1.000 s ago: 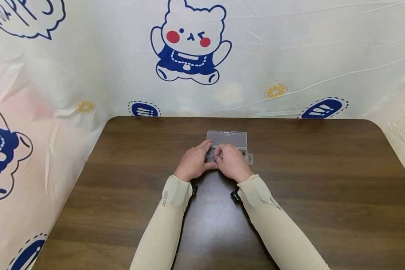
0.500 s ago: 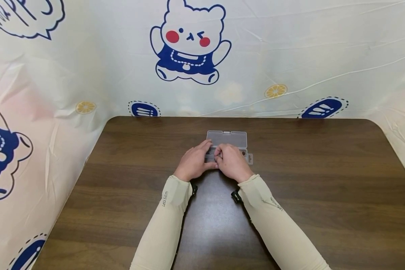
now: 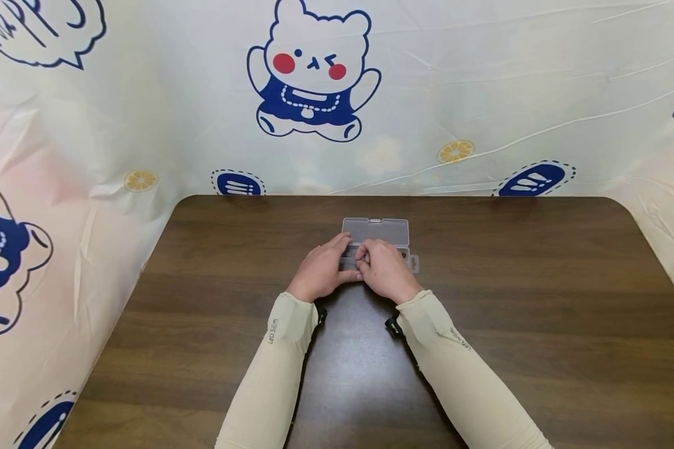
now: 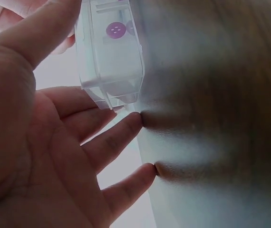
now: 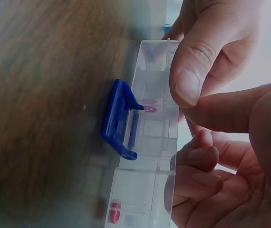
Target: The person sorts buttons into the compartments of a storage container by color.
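Observation:
A clear plastic compartment box [image 5: 142,183] lies on the table with its lid [image 3: 377,232] raised at the back. My left hand [image 3: 320,269] holds the box at its left end, the thumb along the front rim. In the left wrist view, two of its fingertips touch the tabletop. My right hand [image 3: 389,269] has curled fingers at the box's middle, its thumb tip close to the left thumb; whatever its fingertips touch is hidden. Inside show a purple button [image 4: 116,30] and a red button [image 5: 115,213]. A blue latch [image 5: 111,121] hangs swung out at the front wall.
The brown wooden table [image 3: 511,312] stretches around the box on all sides. A clear hanging tab [image 3: 414,264] sticks out from the box's right end. Behind the table hangs a pale printed curtain [image 3: 483,75].
The head view has shifted very slightly. Both hands and the box keep nearly the same poses, with the right fingers staying at the box.

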The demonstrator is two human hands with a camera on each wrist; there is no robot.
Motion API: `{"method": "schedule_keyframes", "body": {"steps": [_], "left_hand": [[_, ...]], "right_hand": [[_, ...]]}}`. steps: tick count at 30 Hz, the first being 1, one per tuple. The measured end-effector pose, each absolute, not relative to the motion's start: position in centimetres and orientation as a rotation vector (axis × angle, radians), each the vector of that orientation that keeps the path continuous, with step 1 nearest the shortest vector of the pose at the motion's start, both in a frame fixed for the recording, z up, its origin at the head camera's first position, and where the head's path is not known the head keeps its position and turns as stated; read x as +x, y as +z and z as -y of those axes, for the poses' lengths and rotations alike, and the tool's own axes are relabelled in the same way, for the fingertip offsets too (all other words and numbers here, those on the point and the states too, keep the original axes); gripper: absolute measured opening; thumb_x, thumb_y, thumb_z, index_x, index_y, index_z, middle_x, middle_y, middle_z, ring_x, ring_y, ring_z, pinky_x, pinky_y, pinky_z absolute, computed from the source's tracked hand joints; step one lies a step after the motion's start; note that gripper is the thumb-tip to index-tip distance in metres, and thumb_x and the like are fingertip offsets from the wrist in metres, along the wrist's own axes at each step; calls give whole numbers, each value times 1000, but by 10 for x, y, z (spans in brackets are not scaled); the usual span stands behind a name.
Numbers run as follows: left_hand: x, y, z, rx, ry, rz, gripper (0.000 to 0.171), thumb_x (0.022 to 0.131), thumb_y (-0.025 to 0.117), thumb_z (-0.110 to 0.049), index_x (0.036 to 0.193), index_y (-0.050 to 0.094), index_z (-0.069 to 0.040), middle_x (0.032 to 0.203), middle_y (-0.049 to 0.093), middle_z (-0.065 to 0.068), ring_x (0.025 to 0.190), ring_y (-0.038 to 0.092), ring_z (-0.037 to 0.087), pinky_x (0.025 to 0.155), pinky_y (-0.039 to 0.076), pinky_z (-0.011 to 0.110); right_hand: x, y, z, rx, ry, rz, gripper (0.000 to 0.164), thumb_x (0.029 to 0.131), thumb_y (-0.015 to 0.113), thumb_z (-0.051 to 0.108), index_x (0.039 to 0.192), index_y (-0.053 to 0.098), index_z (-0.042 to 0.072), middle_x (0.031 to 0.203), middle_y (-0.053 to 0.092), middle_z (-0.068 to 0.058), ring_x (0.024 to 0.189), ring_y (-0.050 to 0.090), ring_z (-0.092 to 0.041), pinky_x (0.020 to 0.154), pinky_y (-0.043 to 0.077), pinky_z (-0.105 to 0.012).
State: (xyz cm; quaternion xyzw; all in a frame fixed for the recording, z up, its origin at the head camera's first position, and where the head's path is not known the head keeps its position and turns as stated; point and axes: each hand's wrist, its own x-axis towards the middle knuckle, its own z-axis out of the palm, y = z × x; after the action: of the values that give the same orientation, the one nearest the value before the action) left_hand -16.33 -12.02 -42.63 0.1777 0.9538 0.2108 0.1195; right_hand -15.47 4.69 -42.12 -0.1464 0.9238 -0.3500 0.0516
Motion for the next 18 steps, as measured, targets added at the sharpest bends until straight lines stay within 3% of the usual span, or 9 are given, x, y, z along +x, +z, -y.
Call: {"method": "schedule_keyframes", "body": {"steps": [12, 18], "left_hand": [[-164, -417, 122, 557, 745, -2789, 100, 84, 79, -47, 158, 28, -2, 164, 25, 12, 149, 28, 29, 120, 28, 46], [-162, -402, 124, 462, 837, -2814, 100, 87, 74, -53, 160, 24, -9, 166, 20, 11, 149, 27, 32, 119, 28, 49]], "right_hand": [[-152, -413, -62, -448, -1096, -2848, 5, 93, 70, 10, 97, 69, 7, 90, 59, -6, 84, 56, -23, 77, 49, -38], [-148, -406, -86, -425, -1072, -2961, 17, 93, 70, 14, 106, 68, 3, 107, 59, -14, 100, 56, -29, 91, 49, -44]]}}
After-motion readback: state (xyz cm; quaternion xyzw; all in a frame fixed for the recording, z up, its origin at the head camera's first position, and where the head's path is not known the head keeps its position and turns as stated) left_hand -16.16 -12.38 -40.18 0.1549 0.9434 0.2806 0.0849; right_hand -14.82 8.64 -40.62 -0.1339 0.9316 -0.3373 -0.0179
